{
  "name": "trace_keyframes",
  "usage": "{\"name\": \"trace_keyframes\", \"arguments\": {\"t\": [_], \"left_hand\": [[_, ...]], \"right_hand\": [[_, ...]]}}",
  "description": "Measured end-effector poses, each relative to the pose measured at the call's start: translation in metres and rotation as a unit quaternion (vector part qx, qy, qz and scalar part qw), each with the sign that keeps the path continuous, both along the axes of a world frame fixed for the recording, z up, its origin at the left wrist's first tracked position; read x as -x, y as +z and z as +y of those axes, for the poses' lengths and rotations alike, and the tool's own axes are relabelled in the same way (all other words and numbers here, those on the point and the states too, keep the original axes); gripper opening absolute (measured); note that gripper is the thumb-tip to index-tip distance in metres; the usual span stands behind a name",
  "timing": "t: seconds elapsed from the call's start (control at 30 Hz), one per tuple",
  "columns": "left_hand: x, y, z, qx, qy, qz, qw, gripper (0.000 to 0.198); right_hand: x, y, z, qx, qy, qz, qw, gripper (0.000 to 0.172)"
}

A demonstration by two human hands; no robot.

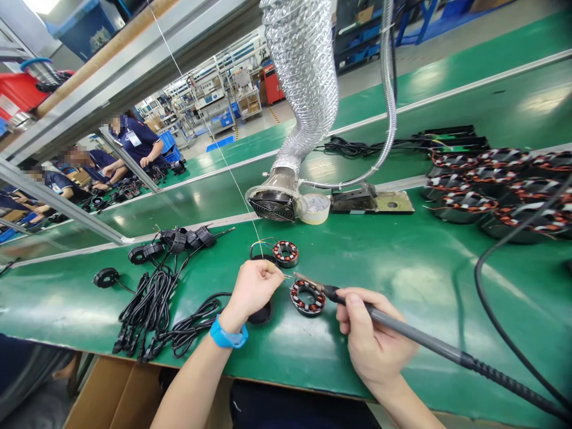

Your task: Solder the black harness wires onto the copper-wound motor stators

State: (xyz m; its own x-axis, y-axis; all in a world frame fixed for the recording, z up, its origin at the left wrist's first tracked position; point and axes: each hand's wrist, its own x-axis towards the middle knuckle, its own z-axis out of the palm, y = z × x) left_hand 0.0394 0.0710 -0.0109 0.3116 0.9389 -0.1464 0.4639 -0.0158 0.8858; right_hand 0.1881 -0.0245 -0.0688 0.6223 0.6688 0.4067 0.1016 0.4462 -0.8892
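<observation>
My right hand (373,336) grips a grey soldering iron (429,336), its thin tip reaching left above a copper-wound motor stator (307,298) on the green bench mat (402,322). My left hand (252,289), with a blue wristband (229,335), pinches a thin wire (279,271) between its fingertips, close to the iron's tip. A second wound stator (286,253) lies just beyond that hand. Partly hidden under my left hand is a black ring-shaped part (261,314). Whether the iron touches the wire cannot be told.
Bundled black cables with ring-shaped parts (152,304) lie left of my hands. A fume extractor fan (272,204) with silver ducting (304,77), a tape roll (315,208) and an iron stand (373,202) stand ahead. Several stators (491,190) sit right. Co-workers (136,140) work beyond.
</observation>
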Motion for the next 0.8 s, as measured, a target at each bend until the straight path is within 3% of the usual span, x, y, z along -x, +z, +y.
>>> {"name": "trace_keyframes", "arguments": {"t": [0.13,0.3,0.5,0.8], "left_hand": [[0.000,0.000,0.000,-0.008,-0.001,0.009,1.000,0.019],[0.001,-0.002,0.001,-0.011,-0.001,0.014,1.000,0.019],[0.002,0.000,-0.001,-0.011,-0.034,-0.002,0.999,0.020],[0.005,0.004,-0.004,0.016,-0.076,0.006,0.997,0.029]], "right_hand": [[0.001,0.001,0.005,0.015,0.012,-0.072,0.997,0.012],[0.004,0.007,0.019,-0.026,0.026,-0.187,0.982,0.017],[0.013,0.004,0.031,-0.006,0.066,-0.236,0.969,0.041],[0.020,-0.009,0.043,-0.061,0.074,-0.281,0.955,0.047]]}}
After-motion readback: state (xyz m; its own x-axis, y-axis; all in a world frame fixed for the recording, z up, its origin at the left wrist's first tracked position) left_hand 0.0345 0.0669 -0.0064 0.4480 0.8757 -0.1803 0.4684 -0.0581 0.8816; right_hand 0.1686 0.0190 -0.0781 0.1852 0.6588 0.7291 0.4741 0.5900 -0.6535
